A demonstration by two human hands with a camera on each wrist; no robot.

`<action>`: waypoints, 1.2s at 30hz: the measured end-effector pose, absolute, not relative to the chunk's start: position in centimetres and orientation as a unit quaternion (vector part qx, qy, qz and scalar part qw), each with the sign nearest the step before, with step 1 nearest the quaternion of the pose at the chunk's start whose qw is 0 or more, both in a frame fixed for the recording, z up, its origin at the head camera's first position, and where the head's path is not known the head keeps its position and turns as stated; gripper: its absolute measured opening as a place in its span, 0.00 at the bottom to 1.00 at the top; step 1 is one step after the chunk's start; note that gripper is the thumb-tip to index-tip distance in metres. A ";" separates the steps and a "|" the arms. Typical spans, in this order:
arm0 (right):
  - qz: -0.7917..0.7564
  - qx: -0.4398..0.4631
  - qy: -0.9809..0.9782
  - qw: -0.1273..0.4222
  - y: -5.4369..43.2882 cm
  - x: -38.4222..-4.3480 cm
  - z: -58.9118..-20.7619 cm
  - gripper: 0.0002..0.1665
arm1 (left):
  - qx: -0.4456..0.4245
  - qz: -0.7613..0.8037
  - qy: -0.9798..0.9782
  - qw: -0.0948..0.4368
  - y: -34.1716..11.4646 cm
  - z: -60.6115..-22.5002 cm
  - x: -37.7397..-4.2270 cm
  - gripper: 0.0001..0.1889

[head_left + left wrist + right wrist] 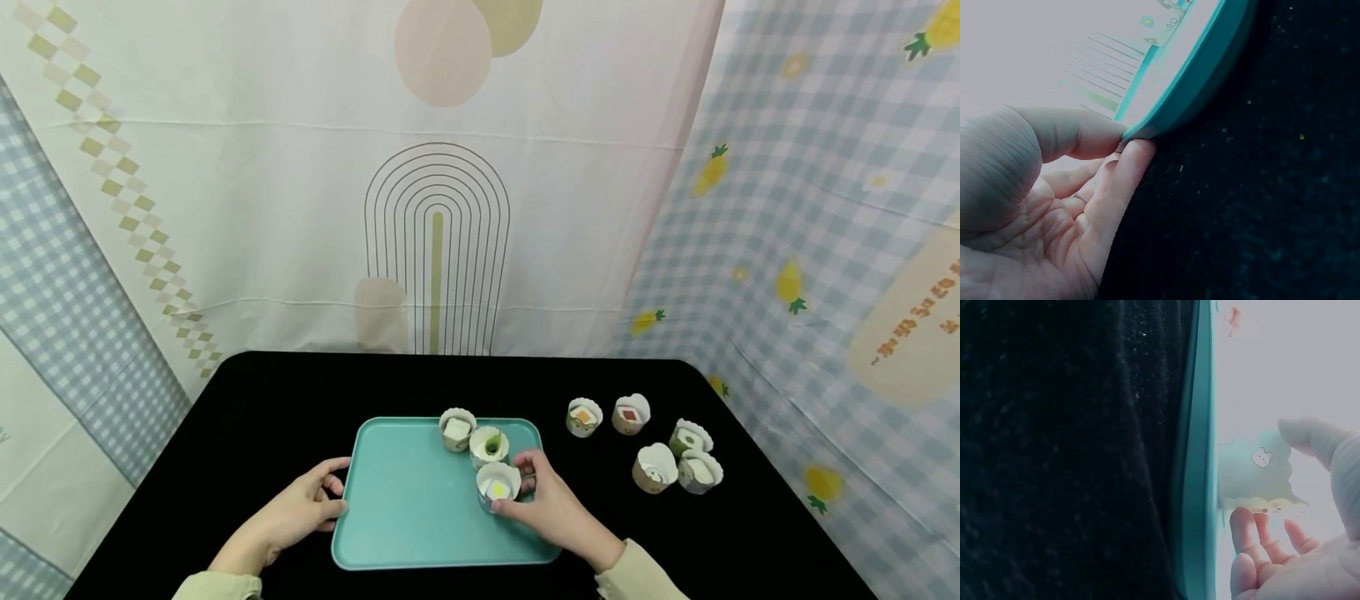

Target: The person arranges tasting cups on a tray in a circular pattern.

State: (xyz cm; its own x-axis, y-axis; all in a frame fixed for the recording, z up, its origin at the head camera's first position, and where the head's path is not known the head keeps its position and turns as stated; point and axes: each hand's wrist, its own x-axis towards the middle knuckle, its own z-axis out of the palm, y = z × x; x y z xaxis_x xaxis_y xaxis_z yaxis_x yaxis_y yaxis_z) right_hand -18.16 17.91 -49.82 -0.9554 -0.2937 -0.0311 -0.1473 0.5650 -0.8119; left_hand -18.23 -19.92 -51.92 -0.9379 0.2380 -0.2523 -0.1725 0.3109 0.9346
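Observation:
My right hand point(551, 504) holds a scalloped paper baking cup point(486, 498) on the right part of a teal tray point(405, 500), with thumb and fingers on opposite sides of it. Inside that cup lies a white piece with a yellow spot. The right wrist view shows a small bear face on the cup's wall point(1247, 475). Right behind it stand a cup with a green piece point(480, 458) and one with a white piece point(450, 442). At the tray's left edge, my left hand point(296, 504) pinches the rim point(1172, 94) between thumb and finger.
Several more paper cups stand on the black table point(300, 392) right of the tray. One point(581, 425) holds an orange-topped piece, another point(628, 423) a dark red one. Nearer stands a cup point(647, 479) beside two others. Patterned curtains point(285, 217) hang behind and at the sides.

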 end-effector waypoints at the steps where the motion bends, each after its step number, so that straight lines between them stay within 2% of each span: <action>1: -0.448 -0.126 0.882 0.080 17.9 -18.1 -49.8 0.40 | 0.020 0.587 0.790 0.176 -19.9 -51.9 -18.2 0.35; 9: -0.455 -0.126 0.879 0.062 19.2 -18.1 -49.2 0.40 | 0.025 0.590 0.788 0.175 -19.9 -51.7 -18.0 0.35; 20: -0.470 -0.036 0.882 0.020 24.8 -17.4 -48.9 0.36 | 0.027 0.589 0.789 0.170 -19.9 -52.0 -18.2 0.35; 26: -0.466 0.011 0.884 0.032 28.7 -16.8 -48.9 0.38 | 0.026 0.591 0.788 0.169 -19.9 -52.0 -18.2 0.35; 36: -0.482 0.050 0.874 0.047 33.1 -15.1 -49.5 0.35 | 0.018 0.590 0.787 0.177 -20.0 -52.0 -18.2 0.35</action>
State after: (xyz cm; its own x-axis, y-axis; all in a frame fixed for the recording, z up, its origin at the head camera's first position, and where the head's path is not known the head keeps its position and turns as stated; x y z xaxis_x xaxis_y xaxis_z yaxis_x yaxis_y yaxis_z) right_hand -15.05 33.11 -49.53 -0.9906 0.0415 -0.1300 0.1321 0.5308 -0.8371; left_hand -18.23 -19.99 -52.00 -0.9366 0.2374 -0.2579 -0.1811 0.3022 0.9359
